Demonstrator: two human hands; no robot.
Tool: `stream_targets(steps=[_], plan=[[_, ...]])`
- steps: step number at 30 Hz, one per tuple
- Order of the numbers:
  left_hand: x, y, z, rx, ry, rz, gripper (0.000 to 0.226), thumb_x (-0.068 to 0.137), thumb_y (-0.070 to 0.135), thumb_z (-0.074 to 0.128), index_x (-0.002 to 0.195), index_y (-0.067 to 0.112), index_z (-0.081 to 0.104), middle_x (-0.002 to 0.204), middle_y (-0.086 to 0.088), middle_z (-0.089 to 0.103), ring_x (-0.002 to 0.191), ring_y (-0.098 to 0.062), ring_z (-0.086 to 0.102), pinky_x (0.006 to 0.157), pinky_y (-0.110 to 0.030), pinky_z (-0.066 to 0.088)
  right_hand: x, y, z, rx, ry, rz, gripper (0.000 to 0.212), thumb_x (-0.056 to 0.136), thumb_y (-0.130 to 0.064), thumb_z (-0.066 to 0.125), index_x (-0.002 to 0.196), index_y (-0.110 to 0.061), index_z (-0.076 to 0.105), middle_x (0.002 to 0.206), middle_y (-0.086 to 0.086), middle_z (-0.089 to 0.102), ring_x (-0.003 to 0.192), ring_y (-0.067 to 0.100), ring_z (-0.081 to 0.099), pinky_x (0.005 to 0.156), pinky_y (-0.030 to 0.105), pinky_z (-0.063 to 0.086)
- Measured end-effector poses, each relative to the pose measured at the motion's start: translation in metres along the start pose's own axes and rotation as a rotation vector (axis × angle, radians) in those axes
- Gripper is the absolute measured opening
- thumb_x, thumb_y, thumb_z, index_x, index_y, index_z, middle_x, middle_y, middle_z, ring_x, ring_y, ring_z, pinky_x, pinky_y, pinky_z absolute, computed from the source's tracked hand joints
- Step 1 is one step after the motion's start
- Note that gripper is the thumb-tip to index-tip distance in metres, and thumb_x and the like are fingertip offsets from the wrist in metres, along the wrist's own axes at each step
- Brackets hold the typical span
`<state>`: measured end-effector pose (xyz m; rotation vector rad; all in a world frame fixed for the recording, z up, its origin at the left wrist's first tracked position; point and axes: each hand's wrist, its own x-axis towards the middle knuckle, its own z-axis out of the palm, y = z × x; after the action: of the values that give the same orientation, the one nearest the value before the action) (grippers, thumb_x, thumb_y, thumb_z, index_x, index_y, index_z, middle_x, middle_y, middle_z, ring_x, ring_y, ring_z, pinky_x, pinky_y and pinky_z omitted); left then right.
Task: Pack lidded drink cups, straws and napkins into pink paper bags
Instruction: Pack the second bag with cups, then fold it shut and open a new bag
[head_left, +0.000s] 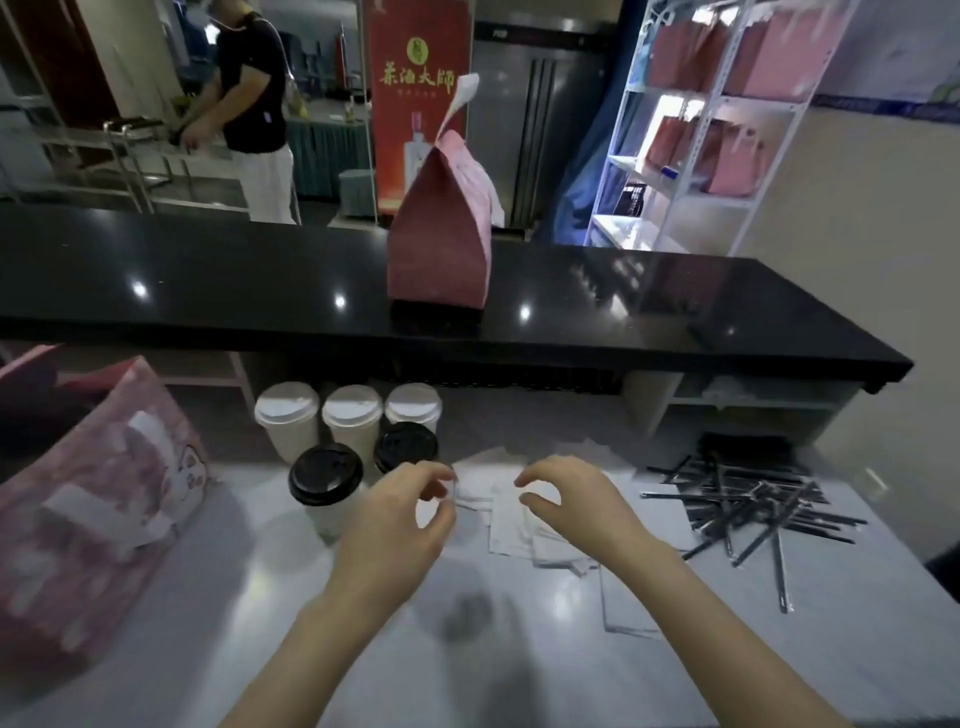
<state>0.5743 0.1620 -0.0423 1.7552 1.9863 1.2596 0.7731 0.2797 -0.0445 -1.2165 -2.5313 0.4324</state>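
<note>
1. White work table (493, 691) under a black counter (208, 280); one closed pink bag (439, 249) is standing up there.
2. Left hand (395, 519) is pinching a sheet edge from the napkins (511, 525); right hand (576, 504) is hovering over them half-open, empty.
3. I'm risking lifting several overlapping sheets, or knocking over the nearest cup (326, 488) with my left wrist.
4. I'm counting five cups (353, 415): three white-lidded, two black-lidded. The straws (753, 509) and flat bags (88, 493) are lying in piles I can't count.

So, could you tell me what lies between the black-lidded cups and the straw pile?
In the head view, loose white napkins lie between the black-lidded cups and the straw pile, under the left hand and right hand.
</note>
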Motion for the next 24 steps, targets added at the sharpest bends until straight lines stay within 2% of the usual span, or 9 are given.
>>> stream_targets(steps=[2,6,10,15,18,21,24], plan=[[0.004,0.008,0.04,-0.024,-0.079,-0.017,0.024,0.081,0.016,0.069,0.102,0.028,0.066,0.089,0.016,0.064,0.088,0.004,0.058,0.075,-0.016,0.046,-0.01,0.038,-0.001,-0.014,-0.023,0.099,0.022,0.091,-0.033,0.058,0.113,-0.031,0.062,0.119,-0.014,0.06,0.115,0.008,0.049,0.095,0.027,0.041],[0.02,0.008,0.108,-0.053,-0.249,-0.054,0.026,0.081,0.018,0.068,0.104,0.029,0.064,0.094,0.016,0.062,0.089,0.005,0.056,0.08,-0.023,0.048,-0.021,0.094,0.008,-0.04,-0.082,0.22,0.035,0.088,-0.033,0.061,0.123,-0.03,0.056,0.128,-0.011,0.055,0.119,0.011,0.046,0.098,0.03,0.04],[0.04,-0.006,0.164,0.066,-0.391,-0.017,0.032,0.081,0.022,0.068,0.113,0.024,0.063,0.109,0.009,0.062,0.105,-0.009,0.055,0.09,-0.023,0.041,-0.018,0.125,0.025,-0.09,-0.137,0.234,0.05,0.083,-0.039,0.066,0.129,-0.029,0.052,0.133,-0.009,0.05,0.118,0.015,0.046,0.097,0.03,0.038],[0.059,-0.023,0.209,0.244,-0.487,0.061,0.049,0.075,0.014,0.068,0.124,0.015,0.061,0.128,0.0,0.058,0.121,-0.022,0.045,0.103,-0.023,0.03,-0.008,0.139,0.053,-0.151,-0.171,0.174,0.056,0.078,-0.043,0.064,0.13,-0.029,0.051,0.132,-0.009,0.049,0.121,0.017,0.042,0.099,0.03,0.032],[0.062,-0.025,0.22,0.328,-0.553,0.086,0.049,0.075,0.015,0.067,0.124,0.016,0.062,0.13,0.0,0.056,0.122,-0.024,0.046,0.103,-0.03,0.037,-0.006,0.146,0.067,-0.17,-0.171,0.16,0.05,0.077,-0.037,0.065,0.125,-0.029,0.053,0.129,-0.007,0.049,0.119,0.018,0.044,0.098,0.03,0.031],[0.062,-0.026,0.22,0.305,-0.484,0.121,0.034,0.074,0.015,0.07,0.107,0.014,0.071,0.116,-0.005,0.064,0.109,-0.029,0.056,0.092,-0.037,0.047,-0.005,0.154,0.072,-0.137,-0.09,0.133,0.033,0.082,-0.029,0.061,0.115,-0.025,0.063,0.122,-0.004,0.056,0.113,0.022,0.05,0.097,0.031,0.034],[0.063,-0.027,0.218,0.288,-0.418,0.159,0.018,0.079,0.014,0.069,0.096,0.014,0.074,0.107,-0.005,0.066,0.103,-0.028,0.058,0.087,-0.04,0.049,-0.005,0.158,0.07,-0.073,0.015,0.112,0.02,0.082,-0.019,0.061,0.099,-0.017,0.071,0.106,0.0,0.065,0.102,0.027,0.057,0.091,0.033,0.04]])
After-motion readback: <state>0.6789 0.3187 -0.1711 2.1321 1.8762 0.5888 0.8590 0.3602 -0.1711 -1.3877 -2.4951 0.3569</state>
